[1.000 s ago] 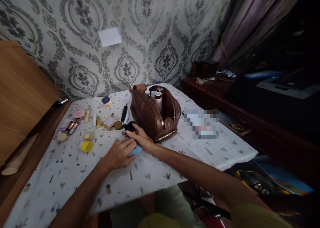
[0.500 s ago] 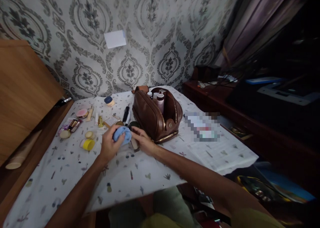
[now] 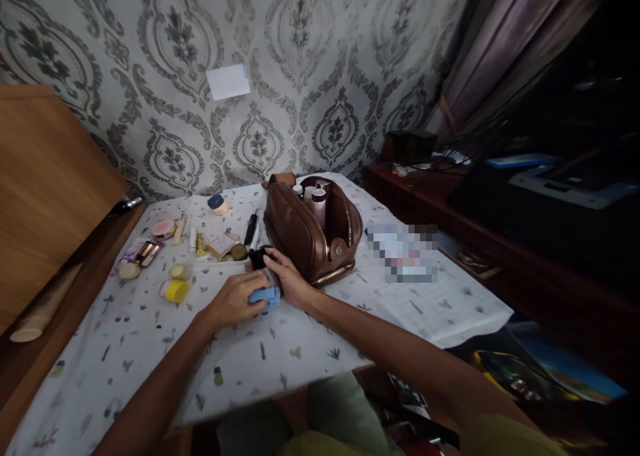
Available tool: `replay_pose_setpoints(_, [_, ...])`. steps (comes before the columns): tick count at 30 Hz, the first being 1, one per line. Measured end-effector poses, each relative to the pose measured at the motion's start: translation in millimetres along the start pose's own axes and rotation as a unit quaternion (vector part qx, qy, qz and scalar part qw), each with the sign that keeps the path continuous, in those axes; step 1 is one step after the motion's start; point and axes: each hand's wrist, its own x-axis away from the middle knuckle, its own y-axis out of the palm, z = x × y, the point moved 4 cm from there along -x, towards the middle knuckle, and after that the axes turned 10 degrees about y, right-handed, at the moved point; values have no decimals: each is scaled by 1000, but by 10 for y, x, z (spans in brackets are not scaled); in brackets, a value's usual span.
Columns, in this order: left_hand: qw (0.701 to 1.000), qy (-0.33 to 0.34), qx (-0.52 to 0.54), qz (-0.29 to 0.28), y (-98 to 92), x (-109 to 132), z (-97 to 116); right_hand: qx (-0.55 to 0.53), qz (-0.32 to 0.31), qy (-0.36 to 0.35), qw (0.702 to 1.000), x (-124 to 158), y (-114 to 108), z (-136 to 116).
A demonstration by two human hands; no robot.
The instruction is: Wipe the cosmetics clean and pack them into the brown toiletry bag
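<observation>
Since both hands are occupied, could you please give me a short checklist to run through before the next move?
1. Soft blue fabric cloth gripped in the left hand: ok.
2. Small container with a black end held by the right hand: ok.
3. Container's surface clean: cannot tell; hands and cloth hide much of it.
4. Brown leather zip bag standing open: ok.
5. Small round jar with a yellow lid upright: not ok, it lies on its side.

Left hand (image 3: 239, 300) curls — right hand (image 3: 290, 281) beside it.
</observation>
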Motion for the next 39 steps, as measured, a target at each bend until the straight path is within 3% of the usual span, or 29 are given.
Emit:
replay_pose_setpoints(3, [999, -10, 36, -39, 16, 1, 2, 17, 5, 3, 1000, -5, 2, 19])
replay_pose_setpoints(5, [997, -40, 65, -20, -47, 5, -22, 31, 20, -5, 999, -9, -9, 29])
replay_pose_setpoints(10, [963, -182, 65, 187, -384, 83, -165, 20, 9, 3, 1000, 32, 37, 54])
replay_pose_setpoints(12, [951, -209, 64, 217, -415, 113, -214, 14, -13, 17, 1000, 63, 73, 57])
replay_pose_setpoints(14, [956, -203, 82, 197, -356, 115, -255, 7, -16, 21, 1000, 84, 78, 49])
replay_pose_setpoints(19, [975, -162, 146, 50, -86, 106, -335, 9, -8, 13, 1000, 72, 30, 23])
replay_pose_setpoints(22, [971, -161, 175, 27, -39, 114, -348, 3, 1, -3, 1000, 42, 14, 6])
replay_pose_setpoints(24, [965, -163, 197, 50, -58, 118, -349, -14, 23, -15, 1000, 20, -3, 1])
replay_pose_setpoints(27, [946, -189, 223, 142, -135, 150, -392, -30, 43, -14, 999, -6, -19, 14])
replay_pose_setpoints(31, [886, -243, 280, 280, -236, 240, -511, 19, 22, -1, 1000, 0, -4, 36])
replay_pose_setpoints(39, [862, -284, 332, 256, -253, 179, -442, 156, -27, -42, 987, 33, 48, 30])
